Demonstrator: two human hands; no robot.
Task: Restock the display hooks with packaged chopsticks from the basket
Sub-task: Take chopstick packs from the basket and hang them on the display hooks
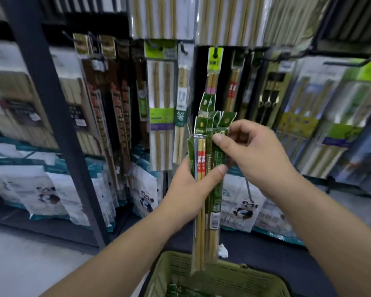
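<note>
Two raised hands; left hand (191,189) grips chopstick packets (201,151) upright; right hand (253,153) pinches their tops.

display hooks (215,54) run in a row above and beyond the fingers (220,138) of the right hand (257,155), each carrying hanging chopstick packs (161,99); one pack with a yellow-green header (215,60) hangs straight above those fingers. lower and to the left of the fingers, a dark shelf (58,229) bears upright white bags printed with pandas (45,189). a dark steel upright (41,103) rises far left of the fingers. below the fingers, a green slatted basket (223,277) holds a few green packs (176,290) at its bottom.
</note>
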